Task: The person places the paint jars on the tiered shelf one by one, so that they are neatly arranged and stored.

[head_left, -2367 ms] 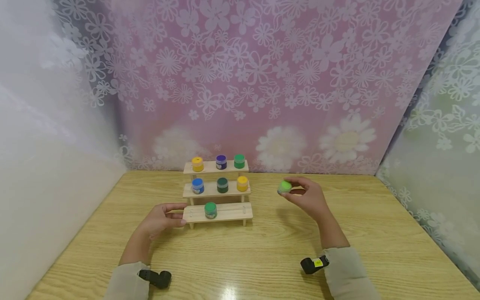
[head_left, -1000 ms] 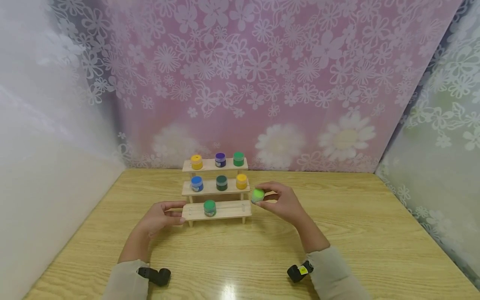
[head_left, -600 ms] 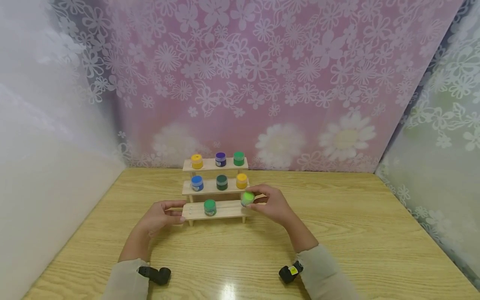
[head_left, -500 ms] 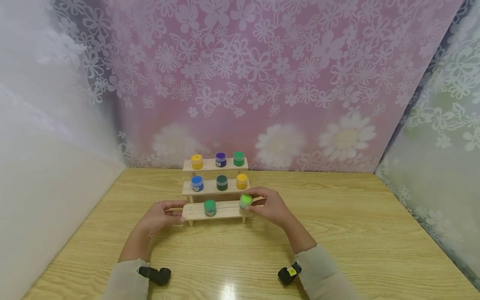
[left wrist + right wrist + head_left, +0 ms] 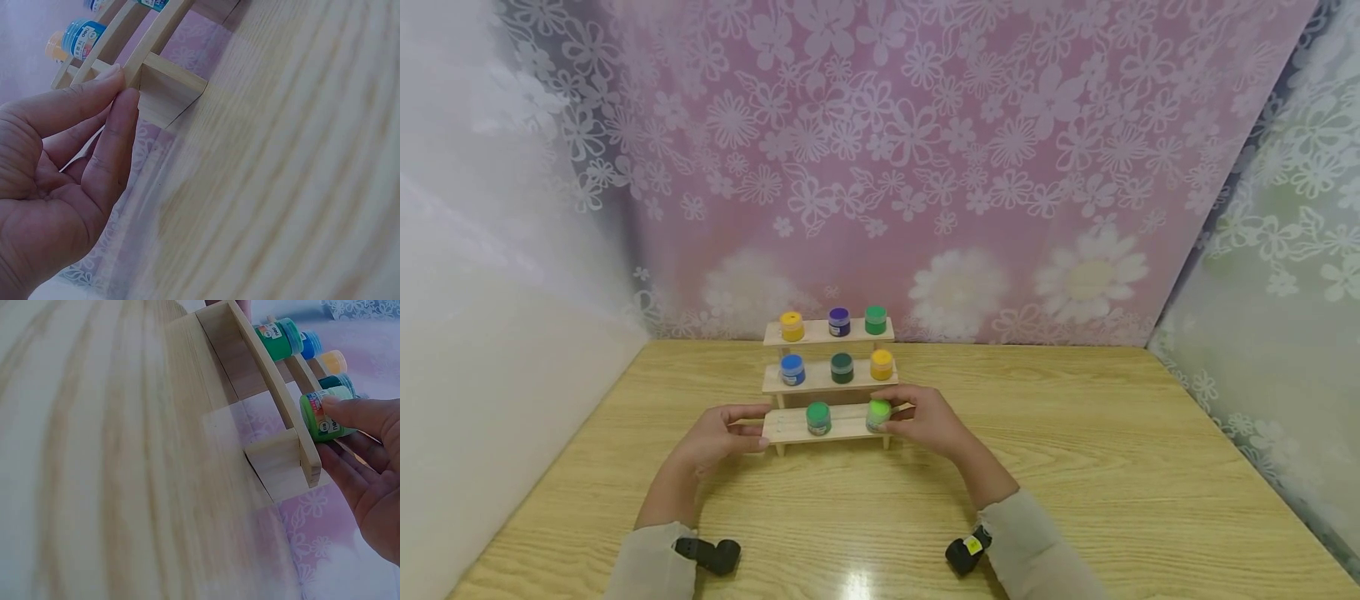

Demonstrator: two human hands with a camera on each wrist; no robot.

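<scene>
A three-tier wooden stand (image 5: 852, 428) stands near the back of the table, small paint jars on each step. At the right end of its bottom step is a light green paint jar (image 5: 877, 415), which my right hand (image 5: 931, 423) pinches between thumb and fingers. Seen from the right wrist, the jar (image 5: 315, 416) sits upright against the step, the thumb across its label. My left hand (image 5: 715, 437) holds the stand's left end; in the left wrist view, thumb and fingertips close on the board's end (image 5: 142, 62). A green paint jar (image 5: 818, 418) sits mid-step.
On the middle step are a blue jar (image 5: 792, 370), a dark green jar (image 5: 842, 368) and a yellow jar (image 5: 882, 365). The top step carries yellow (image 5: 792, 327), purple (image 5: 839, 322) and green (image 5: 876, 321) ones. A flowered curtain (image 5: 910, 167) hangs behind the wooden table (image 5: 1075, 450).
My right hand has carried the light green jar leftward from the right of the stand onto the bottom step's right end. The left hand has stayed at the stand's left end.
</scene>
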